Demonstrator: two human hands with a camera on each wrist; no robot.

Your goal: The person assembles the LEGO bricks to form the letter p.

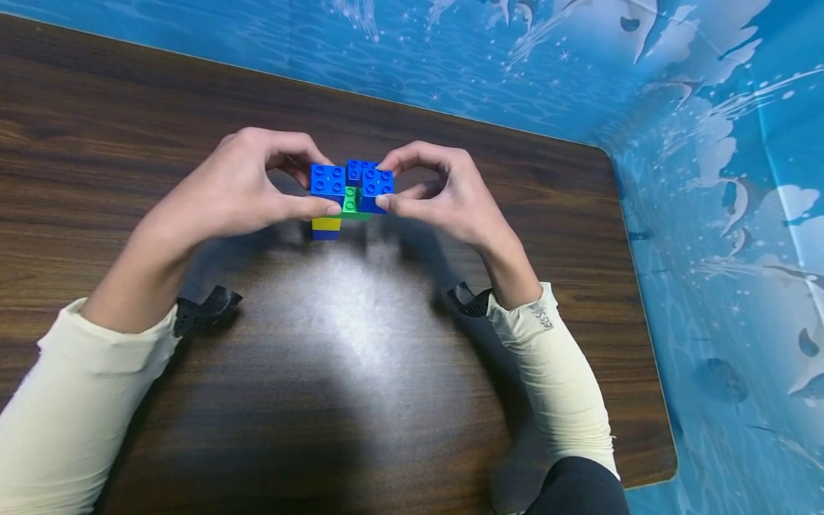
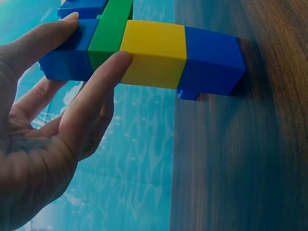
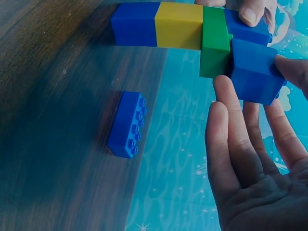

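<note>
A small tower of toy building bricks stands on the table, with a blue brick (image 2: 211, 60) at the bottom, a yellow brick (image 2: 154, 53) above it and a long green brick (image 3: 215, 45) across the top. My left hand (image 1: 238, 186) pinches a blue brick (image 1: 327, 180) at the green brick's left end, one fingertip reaching the yellow brick. Between thumb and fingers, my right hand (image 1: 447, 186) holds another blue brick (image 3: 257, 72) at the green brick's right end. It looks slightly tilted there; whether it is pressed down, I cannot tell.
A loose, longer blue brick (image 3: 126, 125) lies on its side on the dark wooden table (image 1: 360, 415), behind the tower. Blue sheeting (image 1: 386, 57) with a sea pattern rises along the table's back and right edges.
</note>
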